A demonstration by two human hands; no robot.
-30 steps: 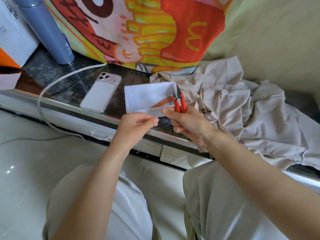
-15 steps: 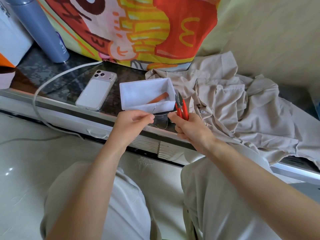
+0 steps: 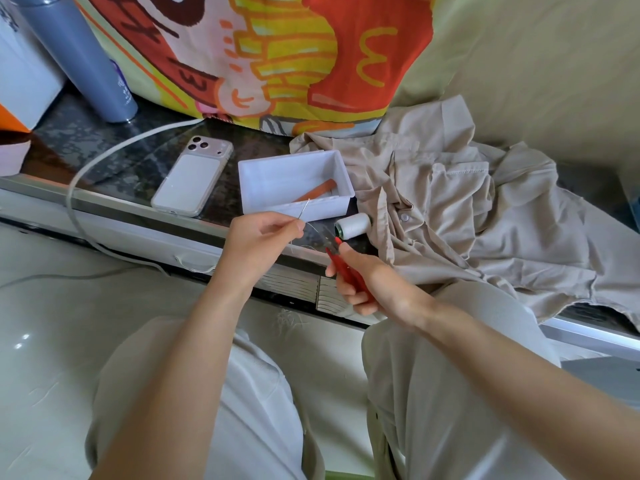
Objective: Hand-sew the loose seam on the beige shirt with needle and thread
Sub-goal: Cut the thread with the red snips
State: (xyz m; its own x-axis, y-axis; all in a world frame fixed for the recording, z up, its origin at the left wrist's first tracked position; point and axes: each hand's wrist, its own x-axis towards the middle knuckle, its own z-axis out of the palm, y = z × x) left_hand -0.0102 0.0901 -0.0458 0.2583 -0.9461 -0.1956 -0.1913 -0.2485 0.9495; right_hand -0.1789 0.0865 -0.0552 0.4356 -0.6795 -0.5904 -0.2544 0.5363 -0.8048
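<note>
Dark counter [image 3: 114, 157] across mid-frame bore the crumpled shirt [image 3: 467, 209] at right. Left hand [image 3: 258, 242] pinched the needle [image 3: 304, 209] at centre; right hand [image 3: 374, 282], fingers curled, gripped red snips [image 3: 346, 271] nearby.

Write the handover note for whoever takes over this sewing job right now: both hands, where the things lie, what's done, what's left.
Left grip: pinches the needle, tip up, over the counter edge.
Right grip: holds the red thread snips, blades toward the thin thread trailing from the needle.
The white thread spool lies on its side in front of the white box, beside the beige shirt, which lies crumpled on the right with neither hand on it.
Done: the needle looks threaded.
Left: trim the thread if uncut, knot it, sew the seam.
</note>
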